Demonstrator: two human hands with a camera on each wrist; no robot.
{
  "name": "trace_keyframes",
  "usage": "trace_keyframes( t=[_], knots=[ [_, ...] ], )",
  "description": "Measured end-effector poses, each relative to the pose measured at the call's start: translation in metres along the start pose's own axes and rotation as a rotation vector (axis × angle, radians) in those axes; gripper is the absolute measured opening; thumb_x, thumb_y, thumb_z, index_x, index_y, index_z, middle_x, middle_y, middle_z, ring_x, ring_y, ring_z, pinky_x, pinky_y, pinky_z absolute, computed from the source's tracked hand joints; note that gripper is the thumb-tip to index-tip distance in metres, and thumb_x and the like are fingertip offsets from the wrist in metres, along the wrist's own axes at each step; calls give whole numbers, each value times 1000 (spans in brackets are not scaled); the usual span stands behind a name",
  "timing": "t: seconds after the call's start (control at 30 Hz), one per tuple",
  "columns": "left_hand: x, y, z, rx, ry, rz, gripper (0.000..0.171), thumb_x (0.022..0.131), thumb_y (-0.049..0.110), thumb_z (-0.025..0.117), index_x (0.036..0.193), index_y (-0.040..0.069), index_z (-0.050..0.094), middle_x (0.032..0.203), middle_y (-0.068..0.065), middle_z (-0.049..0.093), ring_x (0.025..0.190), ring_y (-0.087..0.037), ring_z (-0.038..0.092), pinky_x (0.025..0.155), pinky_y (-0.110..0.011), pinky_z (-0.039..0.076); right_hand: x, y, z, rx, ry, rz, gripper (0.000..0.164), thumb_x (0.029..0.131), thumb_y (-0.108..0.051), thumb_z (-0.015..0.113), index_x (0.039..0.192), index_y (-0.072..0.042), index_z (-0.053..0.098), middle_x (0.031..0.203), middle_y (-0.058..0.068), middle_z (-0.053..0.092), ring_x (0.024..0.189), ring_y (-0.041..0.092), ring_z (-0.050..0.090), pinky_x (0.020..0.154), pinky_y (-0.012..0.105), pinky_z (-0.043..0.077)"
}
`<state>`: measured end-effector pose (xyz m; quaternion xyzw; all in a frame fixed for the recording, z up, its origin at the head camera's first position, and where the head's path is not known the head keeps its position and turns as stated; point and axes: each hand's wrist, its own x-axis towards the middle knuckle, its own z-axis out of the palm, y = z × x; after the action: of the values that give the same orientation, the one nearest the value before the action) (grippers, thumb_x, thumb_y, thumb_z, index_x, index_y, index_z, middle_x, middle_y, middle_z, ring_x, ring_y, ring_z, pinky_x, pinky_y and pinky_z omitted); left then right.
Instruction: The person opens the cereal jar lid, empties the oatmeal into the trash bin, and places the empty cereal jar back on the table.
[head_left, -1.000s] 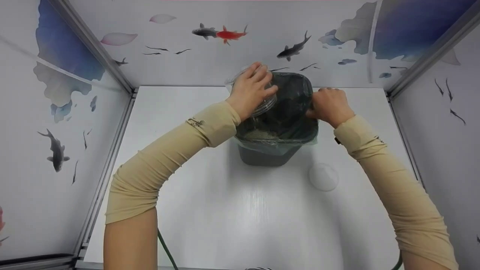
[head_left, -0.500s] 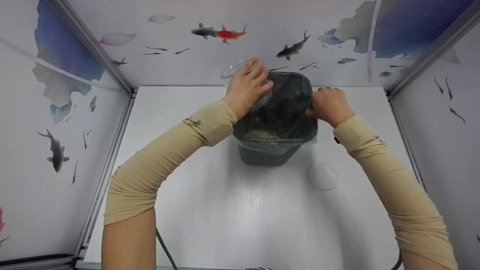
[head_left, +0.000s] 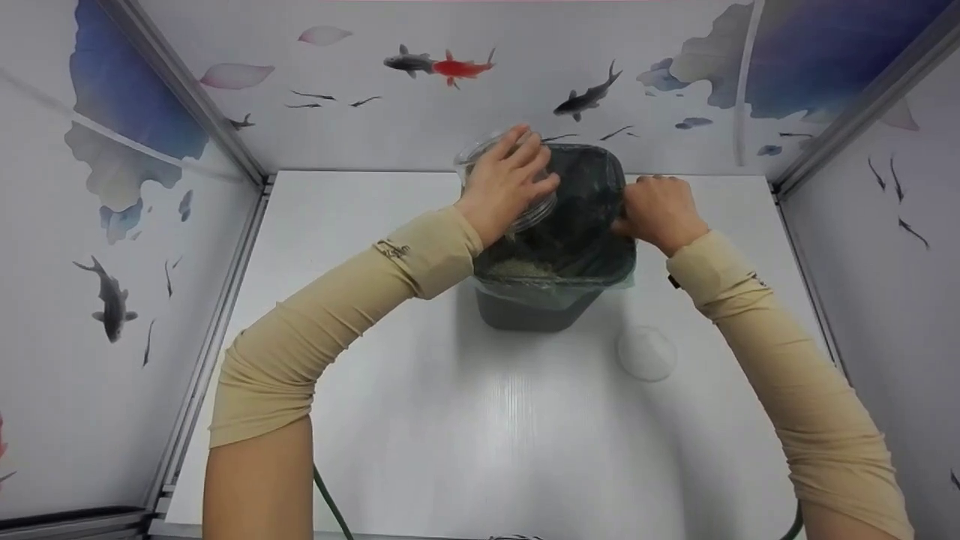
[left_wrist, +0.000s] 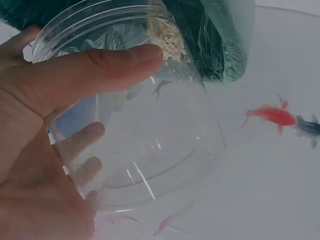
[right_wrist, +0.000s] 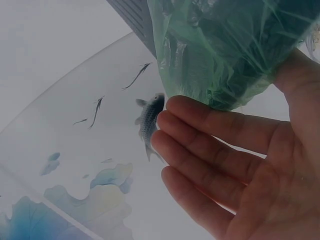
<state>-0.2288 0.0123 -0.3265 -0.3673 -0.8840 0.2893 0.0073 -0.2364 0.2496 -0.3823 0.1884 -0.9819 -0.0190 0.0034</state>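
My left hand (head_left: 504,180) grips a clear plastic jar (left_wrist: 150,135), thumb along one side and fingers round the other. The jar is tipped, its ridged mouth over the left side of a grey trash bin (head_left: 536,313). Pale dry flakes (left_wrist: 170,42) lie inside the jar near its mouth. More pale flakes (head_left: 521,268) show in the bin, which is lined with a green plastic bag (right_wrist: 220,60). On the bin's right side, my right hand (head_left: 661,214) holds the bag-covered rim, thumb inside and fingers outside (right_wrist: 200,150).
A clear round disc, like a lid (head_left: 646,353), lies on the white table (head_left: 420,420) right of the bin. Panels printed with fish stand behind and at both sides, close to the bin's back. A green cord (head_left: 331,499) runs by the left arm.
My left hand and the jar shifted slightly up and left, then came back down and right over the bin. The right hand and the bin have stayed in place.
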Motion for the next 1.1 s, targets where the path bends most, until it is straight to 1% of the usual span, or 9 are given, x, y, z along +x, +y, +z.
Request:
trace_keyframes(
  t=[0.2,0.33,0.5,0.67,0.77,0.87,0.93,1.03,1.1],
  knots=[
    [0,-7,0,-31,-11,-63,65,100,10,52,154,30,22,159,-8,18,146,-28,8,114,-45,-5,1,-1,1,11,-4,2,39,76,-22,74,55,-7,44,56,8,43,53,30,49,50,53,49],
    [1,-5,-3,-26,-16,-44,68,99,10,55,154,30,21,159,-8,16,146,-28,6,114,-45,-7,1,-1,1,9,-13,8,40,76,-22,74,54,-8,44,56,8,43,53,29,48,50,53,49],
    [7,2,-5,33,-18,-7,70,98,13,57,154,28,19,159,-8,14,146,-28,5,114,-46,-6,1,-1,2,7,-3,12,38,75,-22,74,54,-7,45,56,9,45,53,31,51,49,53,49],
    [10,2,-6,43,31,-39,67,100,12,53,155,26,18,159,-9,13,145,-29,5,114,-46,-5,0,-2,3,14,20,-4,37,75,-19,75,53,-5,48,54,10,45,51,31,50,49,53,49],
    [10,-1,-5,33,31,-50,66,100,12,52,155,27,19,159,-8,15,146,-29,6,114,-46,-4,0,-2,3,11,20,-7,37,75,-19,75,55,-4,48,54,9,44,51,28,46,48,51,48],
    [9,-2,-3,16,14,-33,66,99,11,53,154,27,20,159,-8,16,146,-28,7,114,-46,-4,0,-3,2,7,5,2,36,76,-19,75,57,-4,49,56,8,43,52,26,44,48,50,47],
    [10,-2,-2,28,8,-19,67,99,10,53,154,27,19,159,-9,15,146,-28,7,114,-46,-4,0,-3,1,6,-8,3,35,77,-19,74,58,-4,49,56,8,43,52,26,44,48,50,47],
    [12,0,0,89,0,0,69,99,10,54,155,27,17,160,-9,13,146,-28,7,114,-47,-4,0,-3,-1,1,-13,6,36,77,-20,75,58,-4,49,56,9,44,53,27,45,49,51,48],
    [13,4,3,146,-21,44,67,100,12,53,154,28,18,159,-10,14,145,-29,8,114,-48,-2,0,-3,-1,3,-11,3,37,77,-20,75,58,-3,49,57,10,45,53,28,46,49,52,48]
  ],
)
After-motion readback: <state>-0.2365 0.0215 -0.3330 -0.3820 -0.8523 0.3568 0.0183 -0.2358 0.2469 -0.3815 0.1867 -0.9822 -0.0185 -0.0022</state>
